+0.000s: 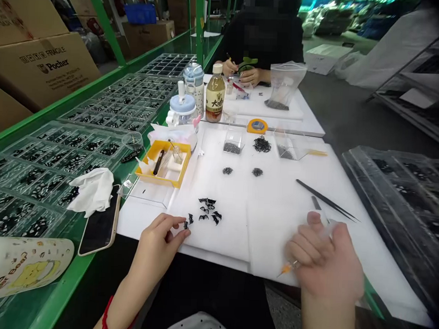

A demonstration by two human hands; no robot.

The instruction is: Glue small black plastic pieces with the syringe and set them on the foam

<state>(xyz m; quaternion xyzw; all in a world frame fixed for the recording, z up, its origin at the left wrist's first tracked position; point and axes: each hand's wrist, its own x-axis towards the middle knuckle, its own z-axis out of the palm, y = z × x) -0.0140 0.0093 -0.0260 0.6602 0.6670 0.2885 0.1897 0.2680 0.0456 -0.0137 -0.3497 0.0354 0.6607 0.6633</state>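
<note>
My left hand (162,241) rests at the front left of the white board, thumb and forefinger pinching a small black part (186,225). Another black piece lies right beside the fingertips. Just beyond sits a loose group of several black bat-shaped pieces (204,210). My right hand (324,259), slightly blurred, is over the board's right side, palm turned up. Its fingers curl round a clear syringe (320,212) whose orange needle tip (286,269) points down and left. Black tweezers (326,199) lie beyond that hand.
A yellow tray (185,175) holds a small jar and a black tool. Small black piles (257,172), clear boxes (233,145) and an orange tape roll (257,126) lie farther back. Bottles (215,95) stand at left. Compartment trays (54,154) flank the board. Opposite, a co-worker's hands (249,77) handle something.
</note>
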